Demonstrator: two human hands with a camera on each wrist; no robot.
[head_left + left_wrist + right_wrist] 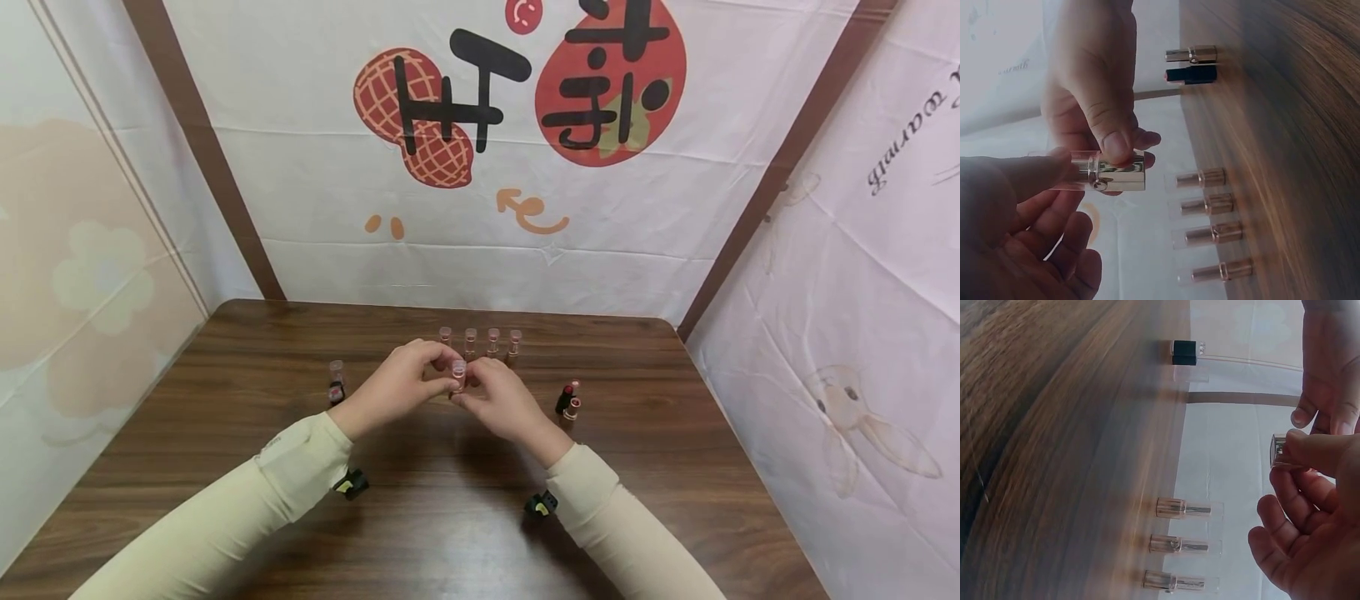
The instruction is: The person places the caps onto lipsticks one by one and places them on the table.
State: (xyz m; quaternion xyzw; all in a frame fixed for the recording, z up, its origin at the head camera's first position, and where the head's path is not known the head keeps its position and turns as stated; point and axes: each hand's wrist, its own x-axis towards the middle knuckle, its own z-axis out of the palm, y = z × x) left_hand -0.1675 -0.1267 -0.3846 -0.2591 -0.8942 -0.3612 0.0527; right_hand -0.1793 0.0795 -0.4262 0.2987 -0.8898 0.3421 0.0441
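Both hands meet over the table around one lipstick (458,377) with a gold base and clear cap. The left hand (405,379) pinches its clear cap end between thumb and fingers. Lower down, the right hand (510,404) grips the gold base (1124,177), thumb (1116,147) flat against it. In the left wrist view, the cap (1063,185) overlaps the narrower inner tube. Just behind the hands, several similar lipsticks (492,342) stand upright in a row, clear caps on top.
Right of the hands, uncapped lipsticks stand close together: a black tube (564,400) and gold ones (572,410). To the left are a clear cap (337,368) and a black cap (1184,352). A printed cloth (480,275) hangs behind the wooden table (450,533).
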